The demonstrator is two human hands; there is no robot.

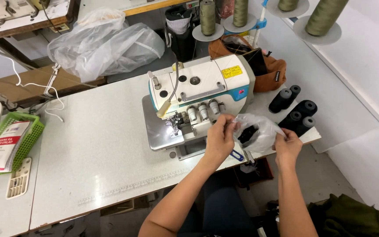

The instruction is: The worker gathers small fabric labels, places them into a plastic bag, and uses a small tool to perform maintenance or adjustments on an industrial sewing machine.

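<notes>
Pale grey work surface (97,149), filling the centre and left of the view, lightly scuffed, with a printed ruler strip along its near edge. White overlock sewing machine (200,98) with teal trim, standing at the surface's 2 o'clock area, four tension dials on its front. Crumpled clear plastic sheeting (106,44), heaped at 11 o'clock from the machine. Brown fabric bag (270,72), just behind the machine at its 2 o'clock. Green mesh basket (28,131) holding printed leaflets, at the far 9 o'clock edge. Olive thread cones (207,16) on stands, at 12 o'clock above the machine. Black thread spools (295,109), clustered at 3 o'clock from the machine, near the surface's right edge. Small clear plastic bag (259,131) with dark contents, held in the air just in front of the machine's right end, at 4 o'clock from it. Left hand (219,140), fingers pinched on the bag's upper left edge. Right hand (288,145), fingers closed on the bag's right edge. Blue-handled snips (237,155), lying on the surface directly under the bag, partly hidden by the left hand.
</notes>
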